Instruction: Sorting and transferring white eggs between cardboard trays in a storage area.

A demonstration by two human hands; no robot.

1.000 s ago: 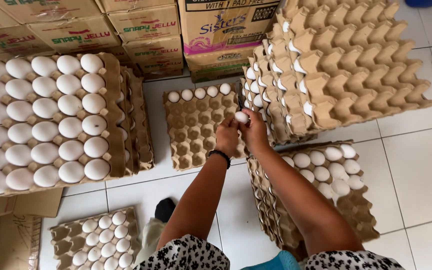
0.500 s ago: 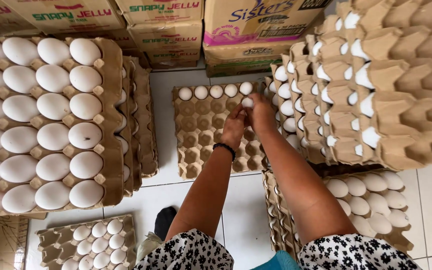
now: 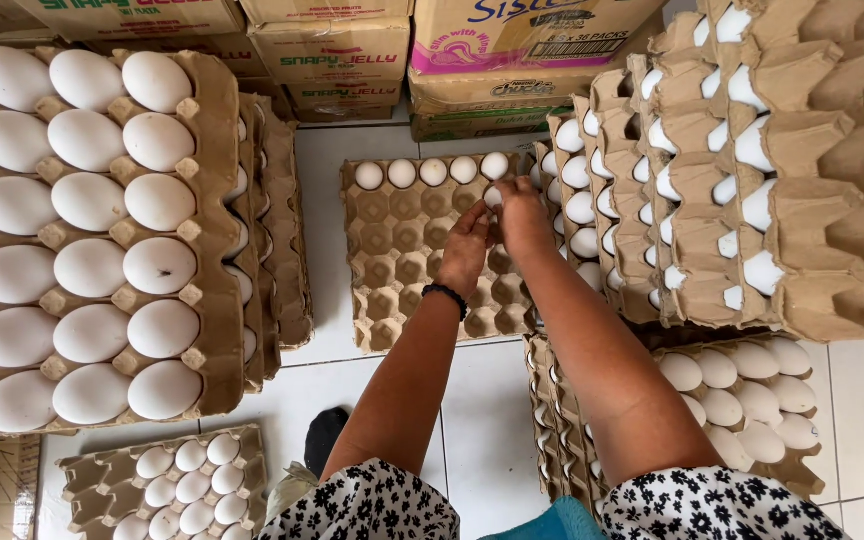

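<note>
Both hands, left hand (image 3: 467, 245) and right hand (image 3: 520, 215), close fingers on one white egg (image 3: 493, 197) above a mostly empty egg tray (image 3: 402, 270); squeezing or slipping could crack it.

White egg (image 3: 493, 197) pinched between fingertips, above brown cardboard egg tray (image 3: 407, 262) flat on tiled floor, five eggs along its far row

Seen from a single head-worn camera looking almost straight down and slightly forward, close above the person's outstretched forearms, the view takes in the white tiled floor (image 3: 352, 180), brown pulp egg trays (image 3: 402, 260) stacked on every side, and printed cardboard boxes (image 3: 332, 60) along the top edge.
</note>
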